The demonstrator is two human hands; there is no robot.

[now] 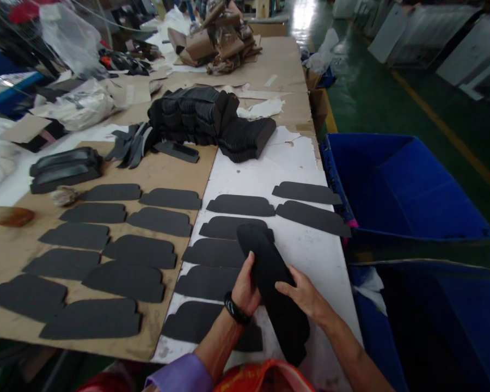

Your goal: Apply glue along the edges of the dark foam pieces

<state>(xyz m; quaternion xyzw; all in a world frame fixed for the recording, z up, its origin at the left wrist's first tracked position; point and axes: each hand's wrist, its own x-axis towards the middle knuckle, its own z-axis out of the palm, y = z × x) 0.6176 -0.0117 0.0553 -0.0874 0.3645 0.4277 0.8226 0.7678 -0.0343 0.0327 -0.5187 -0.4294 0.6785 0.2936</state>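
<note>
Over the near edge of the table, both hands hold a long black flat piece (271,272) with rounded, notched ends, tilted lengthwise toward me. My left hand (246,287) grips its left edge, thumb on top. Across from it, my right hand (302,294) closes on the right edge, its thumb resting on the surface. The fingers beneath are hidden, and I cannot tell whether it is one layer or several. Similar dark flat pieces (214,253) lie under and beside the left hand in a column. Two more pieces (312,218) lie beyond the right hand.
More flat pieces (141,251) lie in rows on brown cardboard (157,321) at left. Thick black stacks (191,117) stand at the back, near crumpled brown paper (220,41). Blue bins (408,185) stand along the table's right edge. A brown-orange object (10,216) lies far left.
</note>
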